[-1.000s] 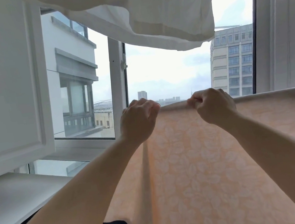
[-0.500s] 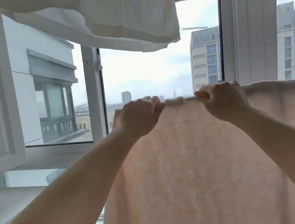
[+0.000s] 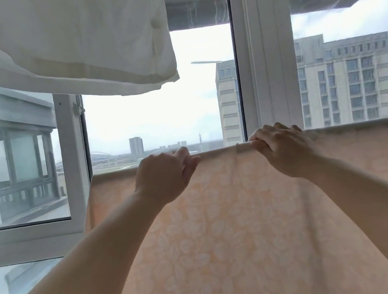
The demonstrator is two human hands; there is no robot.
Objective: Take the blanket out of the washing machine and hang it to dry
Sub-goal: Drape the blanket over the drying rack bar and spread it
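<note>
A peach blanket (image 3: pixel 236 228) with a pale leaf pattern hangs spread out in front of the window, and its straight top edge runs from the left corner off the right side of the view. My left hand (image 3: pixel 164 176) pinches that top edge near the middle. A short way to the right, my right hand (image 3: pixel 280 149) grips the same edge with its fingers curled over it. Whatever bears the blanket is hidden under the fabric. The washing machine is out of view.
A white quilt (image 3: pixel 69 44) hangs overhead at the upper left. White window frames (image 3: pixel 265 62) stand right behind the blanket, with tall buildings outside. An open window sash (image 3: pixel 75 163) is on the left above a white ledge (image 3: pixel 20 283).
The view has swung to the right, so the window post now stands in the middle. Both hands keep their hold on the top edge, now farther from the blanket's left corner.
</note>
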